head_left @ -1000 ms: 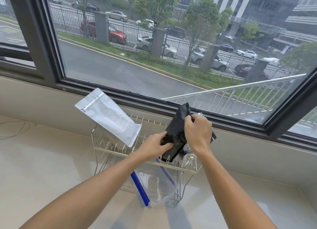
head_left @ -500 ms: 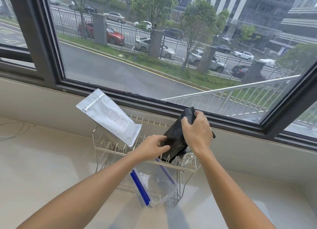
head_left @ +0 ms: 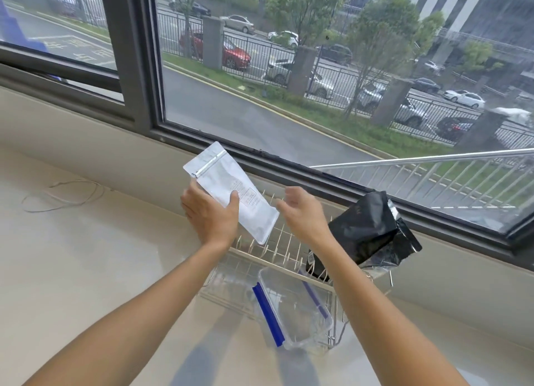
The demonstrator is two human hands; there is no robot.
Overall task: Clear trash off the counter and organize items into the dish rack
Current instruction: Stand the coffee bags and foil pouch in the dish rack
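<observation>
A wire dish rack stands on the pale counter below the window. A white zip pouch leans tilted over the rack's left end, and my left hand grips its lower left part, thumb on the front. My right hand hovers just right of the pouch, fingers apart and holding nothing. A black foil bag stands in the rack's right end, leaning toward the window. A clear plastic container with blue clips lies in the rack's lower tier.
A thin looped wire lies on the counter at far left near the wall. The dark window frame and sill run right behind the rack. A crinkled clear wrapper sits under the black bag.
Both hands have let go of the black bag, which now stands in the rack. My left hand has moved left onto the white pouch, and my right hand has followed, open.
</observation>
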